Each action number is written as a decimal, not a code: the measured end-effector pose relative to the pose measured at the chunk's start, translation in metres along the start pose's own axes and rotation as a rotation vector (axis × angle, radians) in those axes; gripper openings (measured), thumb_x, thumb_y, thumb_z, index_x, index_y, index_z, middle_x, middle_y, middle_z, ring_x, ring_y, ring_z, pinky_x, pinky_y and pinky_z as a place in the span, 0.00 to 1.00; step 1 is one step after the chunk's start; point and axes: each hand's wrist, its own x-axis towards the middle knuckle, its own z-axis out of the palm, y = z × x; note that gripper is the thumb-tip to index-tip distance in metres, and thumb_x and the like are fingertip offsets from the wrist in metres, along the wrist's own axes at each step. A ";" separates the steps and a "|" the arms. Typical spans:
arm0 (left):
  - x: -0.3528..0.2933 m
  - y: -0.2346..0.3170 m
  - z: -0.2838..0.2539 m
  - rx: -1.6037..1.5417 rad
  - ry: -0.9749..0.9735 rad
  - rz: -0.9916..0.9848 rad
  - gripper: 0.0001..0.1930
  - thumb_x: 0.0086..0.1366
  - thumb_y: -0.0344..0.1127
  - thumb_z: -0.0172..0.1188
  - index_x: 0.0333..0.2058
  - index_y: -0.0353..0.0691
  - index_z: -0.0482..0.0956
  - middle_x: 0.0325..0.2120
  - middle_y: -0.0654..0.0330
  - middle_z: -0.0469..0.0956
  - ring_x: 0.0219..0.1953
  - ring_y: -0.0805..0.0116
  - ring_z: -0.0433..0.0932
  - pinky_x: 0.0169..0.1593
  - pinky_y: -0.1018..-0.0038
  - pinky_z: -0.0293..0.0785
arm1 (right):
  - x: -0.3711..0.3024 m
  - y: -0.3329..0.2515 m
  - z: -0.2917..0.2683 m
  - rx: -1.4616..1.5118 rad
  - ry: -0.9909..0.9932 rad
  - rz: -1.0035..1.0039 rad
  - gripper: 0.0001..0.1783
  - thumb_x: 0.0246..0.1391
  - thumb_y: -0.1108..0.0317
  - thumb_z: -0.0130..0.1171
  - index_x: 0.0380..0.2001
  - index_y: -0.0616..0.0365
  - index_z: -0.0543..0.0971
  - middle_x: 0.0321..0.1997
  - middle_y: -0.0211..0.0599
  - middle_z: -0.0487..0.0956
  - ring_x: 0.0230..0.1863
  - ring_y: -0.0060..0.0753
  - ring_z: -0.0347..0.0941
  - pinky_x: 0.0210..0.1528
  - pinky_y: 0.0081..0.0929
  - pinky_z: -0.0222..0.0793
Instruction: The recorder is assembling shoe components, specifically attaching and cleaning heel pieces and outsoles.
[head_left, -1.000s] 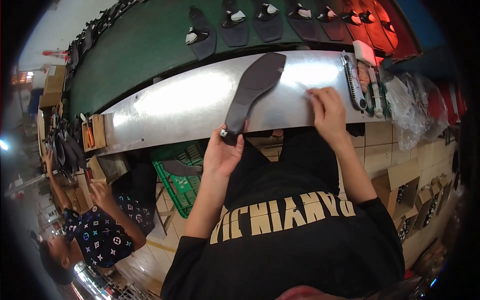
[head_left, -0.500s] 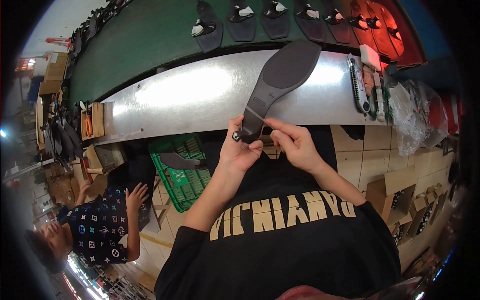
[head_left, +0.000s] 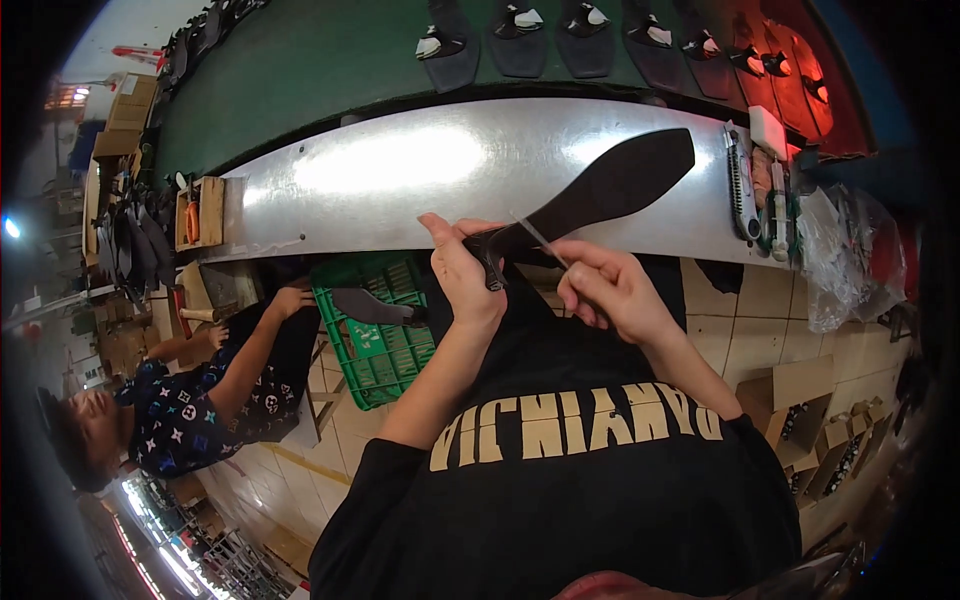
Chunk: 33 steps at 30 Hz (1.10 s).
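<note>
Swung further right since half a second ago, the long, flat, dark shoe sole [head_left: 615, 188] now slants over the brushed-metal benchtop [head_left: 400, 222], broad end to the upper right. My left hand [head_left: 465, 272] is closed around its narrow end; my right hand [head_left: 612, 285] pinches a thin, pale stick [head_left: 528, 230] against that end, contact with the sole not certain. Beyond the metal runs a dark green work surface [head_left: 300, 85], bearing a row of black sandals [head_left: 517, 55]. Pale floor tiles [head_left: 725, 340] show below; a co-worker in a patterned dark shirt [head_left: 185, 415] sits at left. Containers: a green plastic lattice crate [head_left: 350, 368] with one dark sole piece [head_left: 372, 306] inside; a small wooden box [head_left: 212, 205] holding an orange-handled tool [head_left: 192, 215]; brown cardboard cartons [head_left: 805, 382] at right, contents dark and indistinct.
</note>
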 end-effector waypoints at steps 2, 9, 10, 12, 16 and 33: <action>0.001 0.006 -0.001 -0.067 0.030 -0.013 0.40 0.69 0.67 0.34 0.20 0.34 0.76 0.13 0.63 0.72 0.14 0.77 0.66 0.20 0.81 0.61 | -0.002 0.000 0.005 -0.216 0.022 -0.080 0.14 0.62 0.71 0.50 0.49 0.63 0.76 0.25 0.31 0.75 0.20 0.14 0.65 0.22 0.13 0.62; 0.013 0.012 0.003 -0.281 -0.090 -0.238 0.39 0.66 0.70 0.35 0.26 0.36 0.76 0.14 0.61 0.72 0.13 0.72 0.66 0.19 0.80 0.61 | 0.003 0.012 0.016 -0.801 0.179 -0.663 0.08 0.50 0.78 0.60 0.36 0.64 0.79 0.29 0.42 0.79 0.26 0.39 0.78 0.28 0.27 0.72; 0.016 0.010 0.001 -0.373 -0.149 -0.298 0.37 0.65 0.71 0.38 0.28 0.37 0.76 0.15 0.61 0.72 0.13 0.71 0.66 0.18 0.80 0.60 | 0.001 0.010 0.019 -0.833 0.104 -0.707 0.08 0.50 0.78 0.60 0.36 0.63 0.78 0.29 0.42 0.79 0.26 0.40 0.78 0.28 0.27 0.72; 0.016 0.010 0.002 -0.443 -0.171 -0.373 0.35 0.64 0.70 0.42 0.29 0.39 0.76 0.17 0.61 0.74 0.15 0.71 0.67 0.18 0.80 0.59 | -0.002 0.002 0.024 -0.861 0.031 -0.701 0.07 0.51 0.77 0.60 0.35 0.62 0.78 0.29 0.42 0.79 0.27 0.43 0.78 0.29 0.29 0.73; 0.023 0.001 -0.005 -0.610 -0.314 -0.509 0.31 0.62 0.69 0.48 0.31 0.43 0.76 0.23 0.63 0.76 0.20 0.71 0.69 0.18 0.80 0.57 | 0.011 0.009 0.018 -0.881 0.281 -0.574 0.03 0.53 0.76 0.58 0.33 0.63 0.76 0.28 0.43 0.78 0.28 0.44 0.77 0.30 0.32 0.72; 0.141 0.077 -0.204 0.831 0.376 0.450 0.43 0.67 0.66 0.43 0.68 0.38 0.50 0.69 0.49 0.49 0.70 0.49 0.46 0.64 0.60 0.56 | 0.016 -0.040 -0.094 -1.176 0.767 -0.539 0.18 0.52 0.77 0.56 0.48 0.60 0.77 0.35 0.41 0.72 0.33 0.42 0.71 0.36 0.33 0.68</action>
